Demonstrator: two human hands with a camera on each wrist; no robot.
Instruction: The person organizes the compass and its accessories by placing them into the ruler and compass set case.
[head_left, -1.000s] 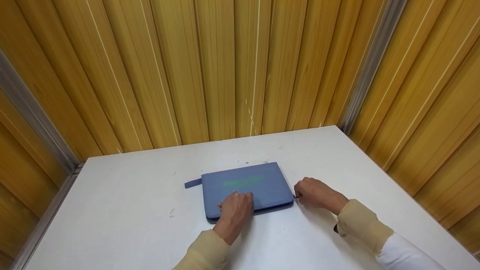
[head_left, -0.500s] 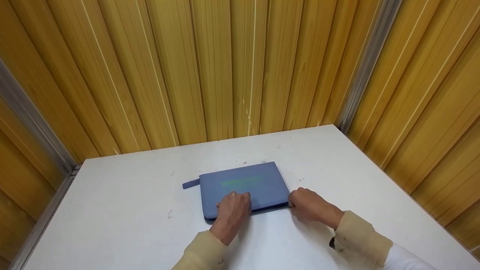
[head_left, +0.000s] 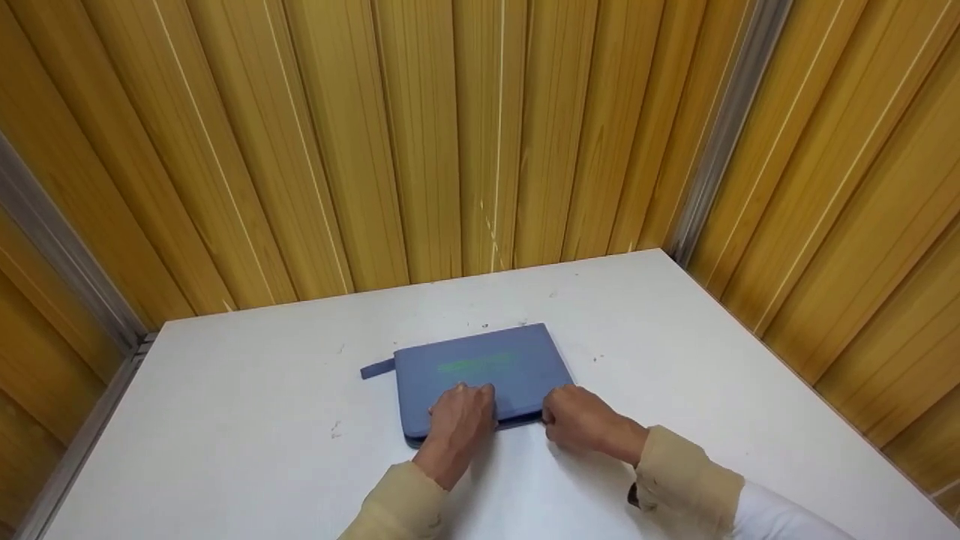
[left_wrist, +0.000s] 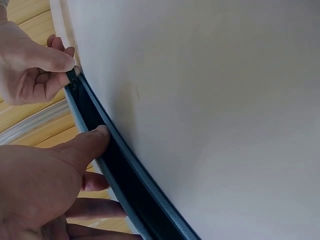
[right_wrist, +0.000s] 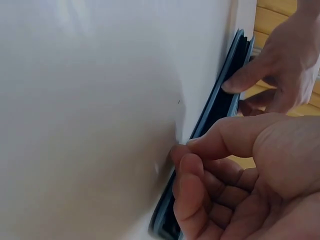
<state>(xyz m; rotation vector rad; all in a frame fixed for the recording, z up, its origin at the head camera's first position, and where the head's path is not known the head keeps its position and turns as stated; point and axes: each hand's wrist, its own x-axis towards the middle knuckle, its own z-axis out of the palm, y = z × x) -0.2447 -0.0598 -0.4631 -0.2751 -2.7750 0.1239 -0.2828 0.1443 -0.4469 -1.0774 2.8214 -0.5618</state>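
Note:
A blue zip case (head_left: 517, 386) with green lettering lies flat on the white table, its front edge parted in a dark gap. My left hand (head_left: 459, 421) holds the top cover at the middle of that edge. In the left wrist view, its thumb hooks over the cover's rim into the gap while the other fingers lie on the outer side. To the right, my right hand (head_left: 589, 420) pinches the dark zipper pull (left_wrist: 73, 76) near the right front corner. Between both hands the zip teeth (left_wrist: 112, 132) stand apart. Right-hand fingertips mostly hide the pull in the right wrist view.
A short blue strap (head_left: 377, 368) sticks out from the case's left side. The white table (head_left: 247, 420) carries small dark marks. Yellow wood-patterned panels (head_left: 420, 150) with grey metal posts (head_left: 724, 142) stand behind and beside the table.
My right hand has moved left, from beyond the right front corner onto the front edge, with the zipper pull. My left hand keeps its place on the case.

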